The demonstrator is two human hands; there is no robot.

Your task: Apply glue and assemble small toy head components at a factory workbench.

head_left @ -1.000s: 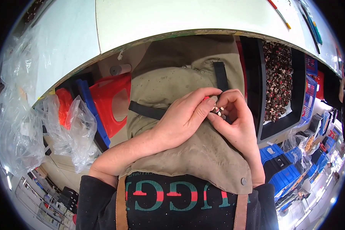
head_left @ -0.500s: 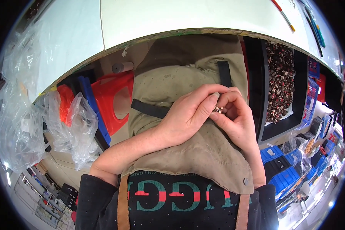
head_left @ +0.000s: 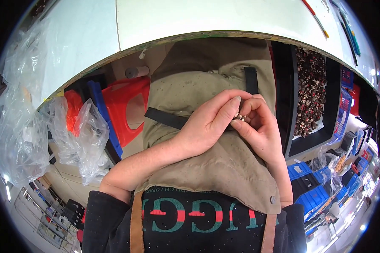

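Counter (head_left: 190,14) along the top; clear bag (head_left: 93,145) at left; black tray (head_left: 310,144) of speckled bits (head_left: 310,88) at upper right; right of centre, left hand (head_left: 210,120) and right hand (head_left: 261,126) pinch small pieces (head_left: 240,117) between narrowed fingers (head_left: 226,114), which partly hide them.

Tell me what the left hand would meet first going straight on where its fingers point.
Pointing rightward and slightly away from the body, the left hand would likely meet the right hand first; whether their fingers already touch is hard to tell.

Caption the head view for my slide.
Left hand and right hand together around small pieces, over an apron; filled black tray at right.
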